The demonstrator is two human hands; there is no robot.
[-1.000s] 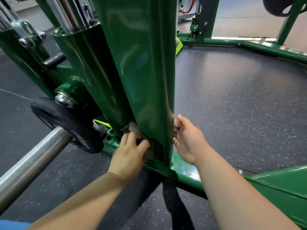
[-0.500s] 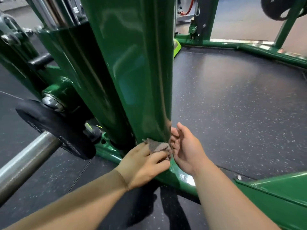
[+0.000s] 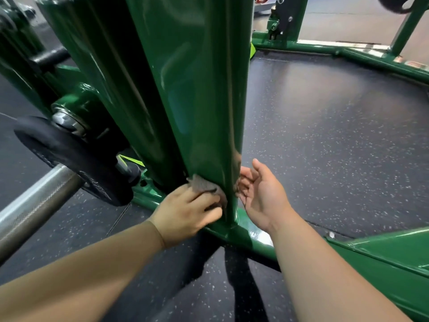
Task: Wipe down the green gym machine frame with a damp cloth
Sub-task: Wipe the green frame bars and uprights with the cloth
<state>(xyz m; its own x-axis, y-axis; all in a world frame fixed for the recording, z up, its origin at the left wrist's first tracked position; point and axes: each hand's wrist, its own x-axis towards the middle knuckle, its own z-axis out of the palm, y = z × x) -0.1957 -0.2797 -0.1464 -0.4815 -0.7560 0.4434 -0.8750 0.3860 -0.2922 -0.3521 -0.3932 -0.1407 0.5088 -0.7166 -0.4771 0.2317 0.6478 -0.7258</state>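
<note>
The floor [image 3: 325, 135] is dark rubber matting with pale speckles, and it extends under and around the machine. A green frame rail [image 3: 348, 54] runs across the far side of the matting.

The green upright post [image 3: 197, 89] of the machine frame stands in the centre of the view. Its foot joins a green base rail [image 3: 250, 240] that runs to the lower right. The paint is glossy and carries reflections.

The cloth [image 3: 204, 185] is grey-brown and bunched. It lies against the near-left face of the post, just above the joint with the base rail. The left hand [image 3: 185, 212] holds the cloth with its fingers curled over it and presses it against the post. The hand covers the lower part of the cloth.

The right hand [image 3: 264, 196] is on the right side of the post, palm turned towards it. Its fingers are loosely extended and hold nothing. The fingertips are just beside the right edge of the post; contact cannot be confirmed.

To the left of the post, a black weight plate [image 3: 69, 159] sits on a steel barbell sleeve [image 3: 34, 205]. The sleeve runs to the lower-left edge of the view.
</note>
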